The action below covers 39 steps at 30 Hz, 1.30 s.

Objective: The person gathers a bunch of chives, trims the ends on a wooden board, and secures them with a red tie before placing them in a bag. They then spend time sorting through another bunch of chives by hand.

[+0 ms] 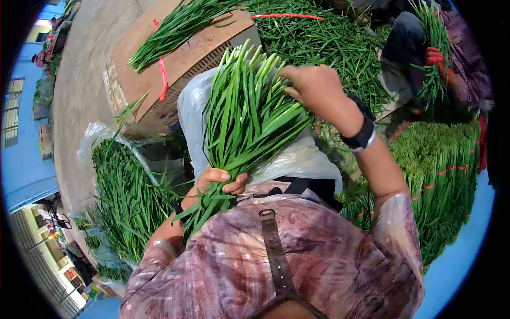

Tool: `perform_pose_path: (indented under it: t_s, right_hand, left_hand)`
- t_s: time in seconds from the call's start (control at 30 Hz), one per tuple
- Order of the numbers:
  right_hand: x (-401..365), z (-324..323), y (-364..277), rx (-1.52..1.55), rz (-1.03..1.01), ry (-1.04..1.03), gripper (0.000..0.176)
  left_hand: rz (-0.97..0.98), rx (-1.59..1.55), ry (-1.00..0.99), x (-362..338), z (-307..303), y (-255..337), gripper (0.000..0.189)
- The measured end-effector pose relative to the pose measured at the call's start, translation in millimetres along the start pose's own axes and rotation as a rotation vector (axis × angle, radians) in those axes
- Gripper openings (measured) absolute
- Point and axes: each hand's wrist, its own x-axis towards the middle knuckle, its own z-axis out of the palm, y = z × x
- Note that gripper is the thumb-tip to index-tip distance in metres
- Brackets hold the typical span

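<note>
A thick bunch of garlic chives [249, 106] lies over my lap, pale cut ends pointing away from me and leafy tips toward my body. My left hand [220, 182] is wrapped round the bunch near its leafy end. At the upper right of the bunch is my right hand [314, 87], fingers curled, with thumb and forefinger at the outer stems. Whatever sits between those fingertips is too small to make out. A translucent plastic sheet [297, 159] covers my lap beneath the bunch.
Ahead, a brown board [135, 87] on a crate carries more chives [178, 34] and red ties [163, 80]. A loose chive heap [329, 58] lies beyond. Bagged chives [127, 191] stand left, tied bundles [443, 186] right. A co-worker's red-gloved hand [434, 56] holds a bunch.
</note>
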Motion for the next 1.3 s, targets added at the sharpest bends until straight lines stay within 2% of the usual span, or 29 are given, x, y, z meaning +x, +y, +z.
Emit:
perform_pose_path:
  t_s: [0.1, 0.2, 0.27, 0.33, 0.4, 0.43, 0.5, 0.53, 0.6, 0.63, 0.67, 0.73, 0.8, 0.83, 0.93, 0.97, 1.07, 1.1, 1.13, 1.17, 1.27, 1.3]
  right_hand:
    - [5.4, 13.2, 4.9, -0.144, -0.202, 0.022, 0.009]
    - [4.5, -6.6, 23.4, -0.167, -0.149, 0.206, 0.006]
    - [-2.1, -6.8, 73.3, -0.21, 0.133, 0.226, 0.007]
    - [-5.7, -25.0, 115.9, -0.456, 0.606, -0.077, 0.014]
    - [-10.4, -45.1, 119.8, -0.534, 0.748, -0.139, 0.023]
    - [-10.6, -51.7, 108.5, -0.481, 0.72, -0.109, 0.03]
    - [-3.8, -41.2, 85.1, -0.129, 0.424, 0.075, 0.036]
    - [5.9, -36.1, 67.7, 0.068, 0.306, -0.011, 0.042]
    - [17.8, -12.5, 34.0, 0.411, 0.354, -0.181, 0.048]
    - [19.1, 5.8, 30.9, 0.427, 0.228, -0.196, 0.05]
    - [19.0, 14.1, 25.1, 0.373, 0.221, -0.206, 0.049]
    - [7.5, 6.3, 27.1, 0.574, 0.337, -0.192, 0.034]
    - [-9.5, -25.0, 20.2, 1.027, 0.425, -0.178, 0.019]
    - [-16.0, -39.4, 11.9, 1.033, 0.401, -0.162, 0.011]
    - [-25.7, -27.0, 35.5, 0.869, 0.313, -0.205, 0.009]
    - [-28.4, -14.6, 53.0, 0.67, 0.285, -0.216, 0.006]
    - [-33.9, -18.0, 49.4, 0.332, 0.329, -0.032, 0.014]
    - [-32.5, -35.0, 34.3, 0.292, 0.215, 0.025, 0.031]
    - [-27.8, -53.2, 16.2, 0.219, 0.03, 0.065, 0.05]
    - [-22.8, -69.1, -5.4, 0.169, -0.027, -0.01, 0.073]
    - [-19.7, -73.0, -64.0, 0.228, -0.341, -0.064, 0.108]
    - [-21.9, -69.8, -83.8, 0.285, -0.363, -0.154, 0.109]
  left_hand:
    - [-0.017, 0.016, -0.078, 1.0, -10.6, -0.7, 0.032]
    - [0.002, 0.021, 0.012, -2.3, -5.9, -1.1, 0.033]
    - [-0.003, 0.023, 0.03, -2.7, -5.4, -0.8, 0.035]
    - [-0.019, 0.026, 0.001, -2.7, -8.2, -0.9, 0.036]
    - [-0.036, 0.032, -0.073, -0.1, -15.1, -0.2, 0.037]
    - [-0.026, 0.021, -0.056, 0.9, -14.5, -1.0, 0.037]
    - [-0.026, 0.0, -0.01, -0.7, -13.5, -3.0, 0.036]
    - [-0.029, -0.008, -0.005, -1.2, -12.9, -2.7, 0.036]
    - [-0.022, -0.02, 0.001, -0.6, -10.3, -2.1, 0.037]
    - [-0.02, -0.015, -0.018, -0.9, -9.0, -1.8, 0.038]
    - [-0.012, -0.01, -0.037, -1.1, -8.3, -1.1, 0.039]
    - [0.008, -0.001, -0.037, -2.0, -6.5, 1.4, 0.04]
    - [0.006, -0.005, 0.001, -5.4, -3.6, 0.1, 0.042]
    - [0.005, 0.004, -0.024, -4.4, -7.7, -1.5, 0.043]
    - [-0.047, 0.065, -0.085, -1.1, -13.8, 0.8, 0.046]
    - [-0.019, 0.061, 0.042, -2.6, -6.8, -0.9, 0.048]
    - [-0.028, 0.208, 0.215, -8.0, 23.3, 10.8, 0.047]
    - [-0.048, 0.091, 0.151, -8.0, 16.1, 10.1, 0.047]
    - [-0.052, 0.112, 0.178, -9.9, 23.4, 13.2, 0.045]
    - [-0.07, 0.129, 0.166, -10.5, 25.1, 14.6, 0.048]
    - [-0.102, 0.129, 0.153, -13.4, 32.3, 21.9, 0.046]
    - [-0.112, 0.124, 0.151, -14.3, 36.5, 25.4, 0.045]
